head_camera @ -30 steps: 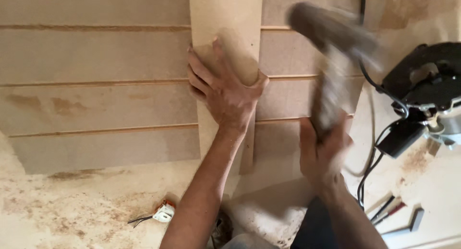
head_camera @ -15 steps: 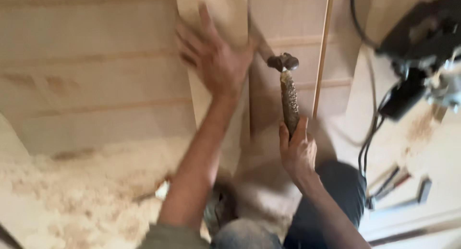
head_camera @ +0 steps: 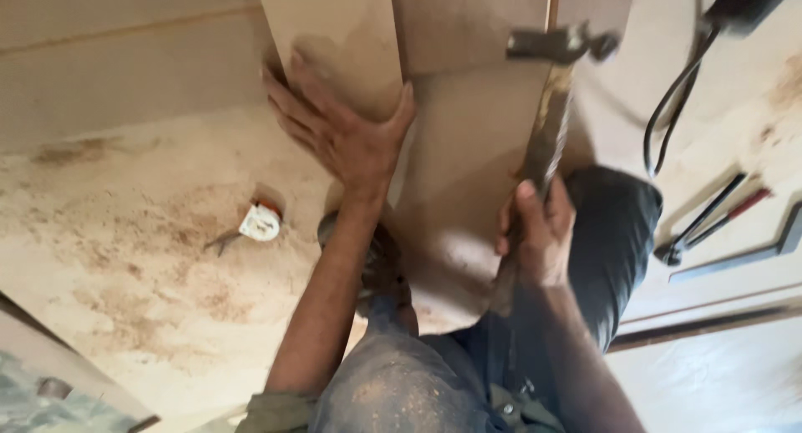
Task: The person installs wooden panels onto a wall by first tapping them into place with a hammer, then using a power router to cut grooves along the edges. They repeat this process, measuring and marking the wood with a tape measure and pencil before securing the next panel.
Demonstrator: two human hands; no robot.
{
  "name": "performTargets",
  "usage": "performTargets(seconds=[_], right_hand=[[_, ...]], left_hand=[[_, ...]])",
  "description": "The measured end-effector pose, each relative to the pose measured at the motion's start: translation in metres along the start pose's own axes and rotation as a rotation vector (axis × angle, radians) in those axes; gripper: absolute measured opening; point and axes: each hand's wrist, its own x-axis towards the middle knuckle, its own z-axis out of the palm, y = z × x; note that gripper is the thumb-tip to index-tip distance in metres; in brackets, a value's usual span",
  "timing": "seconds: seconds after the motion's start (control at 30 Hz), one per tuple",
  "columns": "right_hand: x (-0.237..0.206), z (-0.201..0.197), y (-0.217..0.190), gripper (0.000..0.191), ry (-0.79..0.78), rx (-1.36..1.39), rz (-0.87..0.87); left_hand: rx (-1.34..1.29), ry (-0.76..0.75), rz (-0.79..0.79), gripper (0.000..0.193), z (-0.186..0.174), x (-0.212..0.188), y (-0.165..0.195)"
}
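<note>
My left hand [head_camera: 338, 132] lies flat with spread fingers on the lower end of a narrow pale wooden board [head_camera: 334, 40] that runs away from me. My right hand [head_camera: 539, 232] grips the wooden handle of a hammer [head_camera: 547, 107], whose dark metal head points up near the top edge, just right of the board. Under both lies a wider brown panel [head_camera: 468, 149]. My knees in dark dusty trousers show at the bottom.
Sawdust covers the pale floor [head_camera: 142, 249] at left, where a small white plug-like object [head_camera: 260, 222] lies. A black cable [head_camera: 668, 107] hangs at upper right. Long hand tools [head_camera: 710, 220] lie on the floor at right.
The view has come closer and shifted. My left hand has slid down to the board's near end. The hammer stays in my right hand, its head now further up.
</note>
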Motion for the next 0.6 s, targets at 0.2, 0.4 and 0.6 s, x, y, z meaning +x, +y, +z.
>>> performTargets(seconds=[0.2, 0.4, 0.6], right_hand=[[0.0, -0.024, -0.004, 0.037, -0.09, -0.014, -0.08], [0.0, -0.017, 0.001, 0.034, -0.133, -0.024, -0.024], [0.0, -0.011, -0.001, 0.033, -0.161, -0.13, 0.014]], left_hand=[[-0.059, 0.016, -0.094, 0.126, 0.009, 0.004, 0.016], [-0.059, 0.075, -0.076, 0.126, 0.015, 0.002, 0.015], [-0.048, 0.093, -0.068, 0.126, 0.02, 0.001, 0.01]])
